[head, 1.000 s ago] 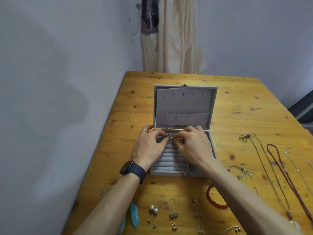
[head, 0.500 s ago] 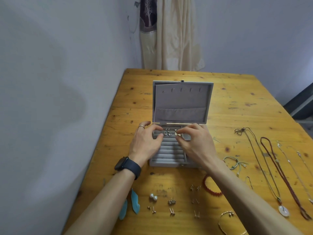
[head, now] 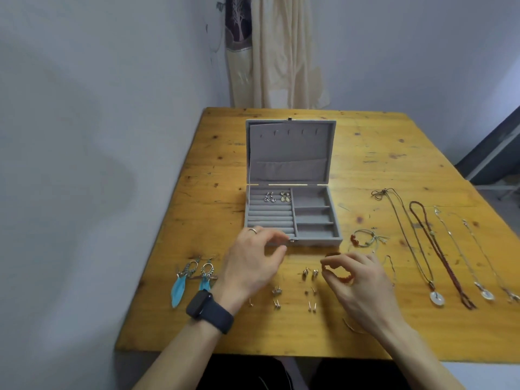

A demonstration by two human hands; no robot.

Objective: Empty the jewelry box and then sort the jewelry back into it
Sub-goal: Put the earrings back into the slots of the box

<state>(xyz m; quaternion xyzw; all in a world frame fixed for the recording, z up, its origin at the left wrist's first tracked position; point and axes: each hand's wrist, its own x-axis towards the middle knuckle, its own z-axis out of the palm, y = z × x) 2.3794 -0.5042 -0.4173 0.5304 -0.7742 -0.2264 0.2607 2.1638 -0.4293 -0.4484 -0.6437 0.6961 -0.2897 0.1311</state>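
Jewelry box (head: 318,242) open at mid surface (head: 394,164), lid upright; two earring pairs (head: 277,197) in its back roll row. Left hand (head: 253,266) just in front of the box, fingers loosely curled, gripping nothing. Right hand (head: 363,285) apart from it, pinching red bead bracelet (head: 337,275). Necklaces (head: 439,249) laid out at right.

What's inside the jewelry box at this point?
Two pairs of small earrings sit in the far rows of the ring rolls in the jewelry box. Nothing shows in the right-side compartments. The left hand covers the near-left corner, so those rolls can't be checked.
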